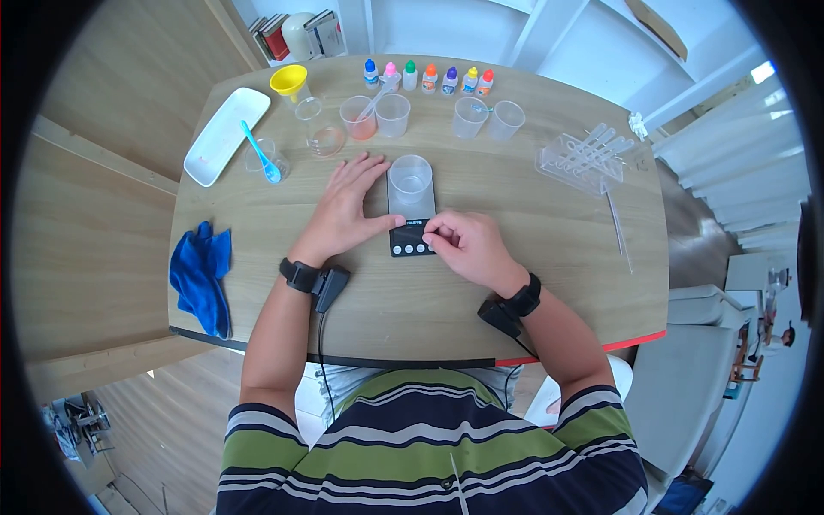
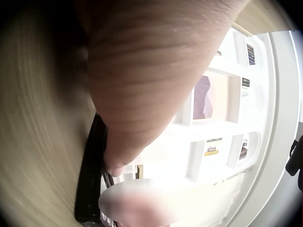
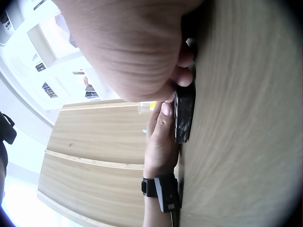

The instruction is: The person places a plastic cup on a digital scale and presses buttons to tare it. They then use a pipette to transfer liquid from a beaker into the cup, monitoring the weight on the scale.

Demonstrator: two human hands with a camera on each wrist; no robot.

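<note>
A slim black digital scale (image 1: 400,236) with a lit display and a row of round buttons lies mid-table. On its platform stands a clear plastic cup (image 1: 410,182). My left hand (image 1: 348,210) rests along the scale's left side, fingers spread and straight, the thumb reaching onto its edge by the display. At the front right corner my right hand (image 1: 470,247) has its fingers curled, the fingertips right at the buttons and partly covering them. In the right wrist view, the curled fingers of this hand sit close against the end of the scale (image 3: 183,118).
Behind the scale stand several clear cups, one holding pink liquid (image 1: 360,129), and a row of dropper bottles (image 1: 430,81). Left are a white tray (image 1: 225,137), yellow funnel (image 1: 289,80), blue spoon (image 1: 260,154) and blue cloth (image 1: 202,275). A clear rack (image 1: 584,167) stands right.
</note>
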